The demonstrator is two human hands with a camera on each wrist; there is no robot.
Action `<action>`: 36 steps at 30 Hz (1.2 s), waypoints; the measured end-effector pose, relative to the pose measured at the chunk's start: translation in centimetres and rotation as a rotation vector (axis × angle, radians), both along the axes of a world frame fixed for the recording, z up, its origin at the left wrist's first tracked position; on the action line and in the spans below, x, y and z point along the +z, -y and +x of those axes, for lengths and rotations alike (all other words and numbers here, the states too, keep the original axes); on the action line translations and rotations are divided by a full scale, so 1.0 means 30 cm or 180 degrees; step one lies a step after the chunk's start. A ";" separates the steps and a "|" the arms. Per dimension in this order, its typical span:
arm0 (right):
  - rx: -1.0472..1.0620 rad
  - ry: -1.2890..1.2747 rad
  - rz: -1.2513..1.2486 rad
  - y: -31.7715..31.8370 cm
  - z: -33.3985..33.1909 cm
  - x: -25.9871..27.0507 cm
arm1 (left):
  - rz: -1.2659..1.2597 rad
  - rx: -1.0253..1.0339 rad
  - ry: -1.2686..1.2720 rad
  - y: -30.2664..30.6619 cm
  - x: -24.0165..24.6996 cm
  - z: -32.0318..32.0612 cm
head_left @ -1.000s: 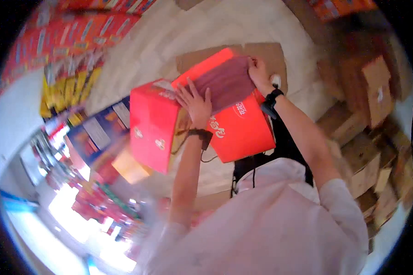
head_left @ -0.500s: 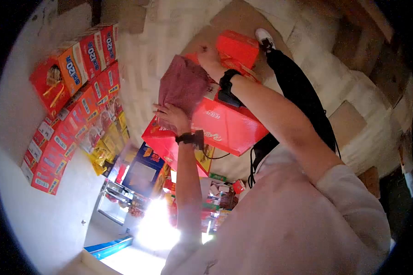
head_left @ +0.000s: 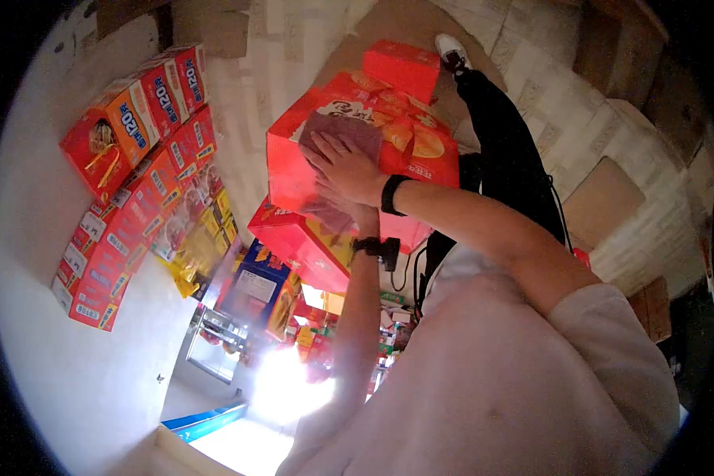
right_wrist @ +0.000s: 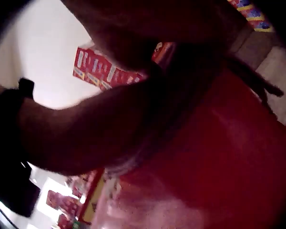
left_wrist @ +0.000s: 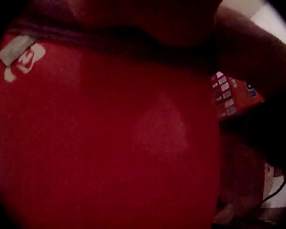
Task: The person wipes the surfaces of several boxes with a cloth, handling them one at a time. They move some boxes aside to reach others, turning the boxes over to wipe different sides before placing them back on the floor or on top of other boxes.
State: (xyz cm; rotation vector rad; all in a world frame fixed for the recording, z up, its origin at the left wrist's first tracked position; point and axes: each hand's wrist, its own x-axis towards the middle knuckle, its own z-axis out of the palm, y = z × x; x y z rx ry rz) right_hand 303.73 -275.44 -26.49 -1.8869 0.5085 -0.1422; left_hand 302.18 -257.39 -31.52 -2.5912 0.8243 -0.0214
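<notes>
In the head view, a large red carton with bread pictures and pale lettering sits in front of me. A maroon cloth lies partly on its top and hangs over the near side. My right hand presses flat on the cloth, fingers straight and pointing to the upper left. Just below it, my left hand is at the near side of the carton against the cloth, its fingers hidden behind the right hand. The left wrist view has the carton's red side beneath the cloth's edge.
A smaller red box stands beyond the carton, near a shoe. Close on the near left are a red-and-yellow box and a dark blue box. Stacked red cartons line the left; flattened cardboard lies on the right.
My right hand let go of the cloth's far edge and came across onto the cloth over my left hand. The cloth has shifted toward me, showing the carton's printed top. The view has turned.
</notes>
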 end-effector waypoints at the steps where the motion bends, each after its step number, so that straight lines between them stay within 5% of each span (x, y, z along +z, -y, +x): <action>1: 0.0263 -0.0054 -0.0352 0.014 -0.026 -0.022 | 0.0019 -0.0011 -0.0028 0.003 -0.006 -0.026; 7: 0.0577 -0.0112 -0.0720 0.041 -0.165 0.003 | 0.0359 -0.0054 -0.0106 0.015 -0.073 -0.160; 9: 0.0326 -0.0013 -0.1049 0.065 -0.230 0.061 | 0.1385 -0.0372 0.0232 -0.040 -0.155 -0.159; 11: -0.0333 0.0815 -0.0346 0.125 -0.311 0.164 | 0.1498 -0.0654 0.0724 -0.039 -0.197 -0.179; 13: 0.0403 -0.0314 -0.1370 0.025 -0.424 0.058 | -0.1168 0.0660 -0.1383 0.176 0.165 -0.290; 14: 0.0295 -0.0219 -0.1640 0.013 -0.483 0.049 | -0.1475 0.0542 -0.1265 0.154 0.146 -0.357; 17: 0.0348 -0.0579 -0.1302 -0.018 -0.613 0.093 | -0.1958 0.0402 -0.1188 0.137 0.170 -0.479; 19: 0.0367 -0.0576 -0.1869 -0.031 -0.703 0.067 | -0.2033 0.0259 -0.1406 0.100 0.209 -0.576; 24: -0.0603 -0.0210 -0.1172 -0.069 -0.903 0.025 | -0.2236 0.0399 -0.1763 0.069 0.320 -0.702; 25: -0.0530 -0.0969 -0.1122 -0.093 -0.947 0.142 | -0.2099 0.0370 -0.1785 0.058 0.327 -0.724; 29: 0.0225 -0.1027 -0.1369 -0.119 -1.084 0.086 | -0.2516 0.0500 -0.2301 0.016 0.209 -0.818; 33: 0.1024 -0.1404 -0.1081 -0.107 -1.148 0.010 | -0.2370 0.0335 -0.3021 -0.006 0.307 -0.859; 35: 0.1528 -0.1585 -0.1155 -0.095 -1.174 0.016 | -0.1244 0.1012 -0.3550 0.037 0.311 -0.857; 36: 0.1700 -0.1736 -0.1263 -0.095 -1.186 0.067 | -0.1294 0.0989 -0.3539 0.043 0.274 -0.865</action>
